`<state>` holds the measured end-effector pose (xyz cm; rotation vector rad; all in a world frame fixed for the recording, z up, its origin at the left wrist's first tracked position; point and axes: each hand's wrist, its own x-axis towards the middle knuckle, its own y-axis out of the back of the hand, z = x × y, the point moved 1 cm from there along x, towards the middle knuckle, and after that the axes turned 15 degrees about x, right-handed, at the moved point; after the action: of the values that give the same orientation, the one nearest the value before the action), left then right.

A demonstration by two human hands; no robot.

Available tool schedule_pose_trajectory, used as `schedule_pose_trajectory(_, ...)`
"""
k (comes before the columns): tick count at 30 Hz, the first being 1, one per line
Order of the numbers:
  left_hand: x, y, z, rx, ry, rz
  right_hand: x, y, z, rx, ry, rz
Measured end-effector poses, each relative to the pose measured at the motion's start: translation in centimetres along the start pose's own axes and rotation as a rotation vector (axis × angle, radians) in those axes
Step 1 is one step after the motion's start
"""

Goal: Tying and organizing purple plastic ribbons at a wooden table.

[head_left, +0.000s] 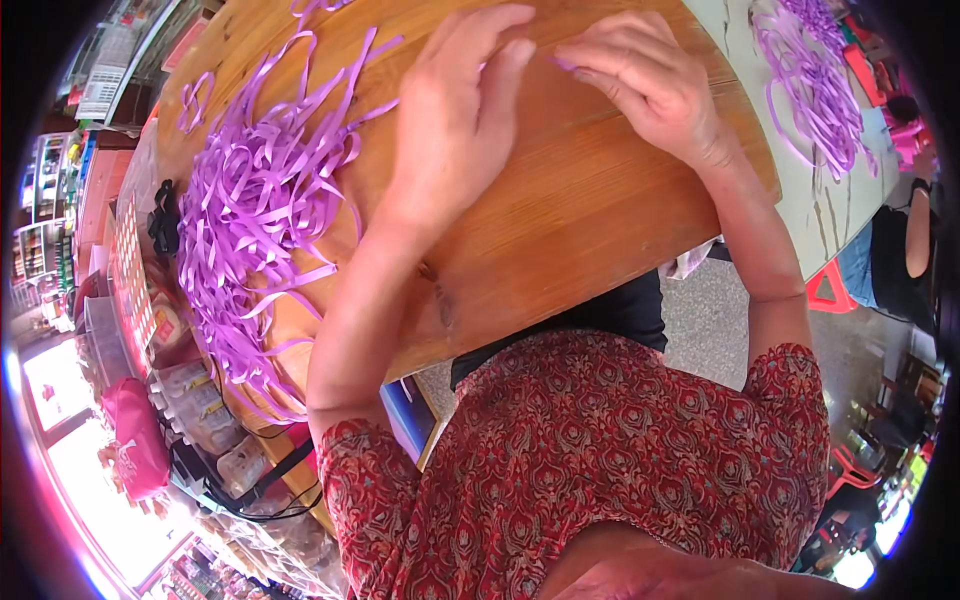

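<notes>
A big heap of purple paper strips [255,200] lies on the left part of a round wooden table [580,210]. My left hand [455,110] rests flat on the wood just right of the heap, fingers stretched toward the far edge. My right hand [650,85] lies beside it, its fingertips pinching the end of a small purple strip [562,63] that sits between the two hands. Most of that strip is hidden under the fingers.
A second pile of purple strips [815,85] lies on a pale table at the right, where another person [900,255] sits beside a red stool [825,290]. A black hair clip [163,218] lies at the left table edge. Shelves of packaged goods [190,400] stand below.
</notes>
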<state>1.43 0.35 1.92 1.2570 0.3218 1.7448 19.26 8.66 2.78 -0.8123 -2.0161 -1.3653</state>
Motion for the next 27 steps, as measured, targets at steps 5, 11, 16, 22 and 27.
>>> schedule_pose_trajectory(5,1.5,-4.1,1.0,-0.498,0.243,-0.215,0.3,0.5,-0.8,-0.076,0.031,0.137)
schedule_pose_trajectory(11,1.2,-4.9,0.8,-0.394,0.379,-0.215,-0.4,1.2,0.3,-0.232,0.044,0.149)
schedule_pose_trajectory(16,1.2,-3.6,0.4,-0.561,0.552,-0.166,-0.4,1.2,0.9,-0.108,-0.041,0.175)
schedule_pose_trajectory(22,1.3,-2.6,0.3,-0.665,0.7,-0.132,-0.1,2.4,1.2,0.159,-0.298,0.357)
schedule_pose_trajectory(27,1.0,-2.9,0.4,-0.56,0.652,-0.119,0.3,2.5,0.3,0.053,-0.107,0.24)
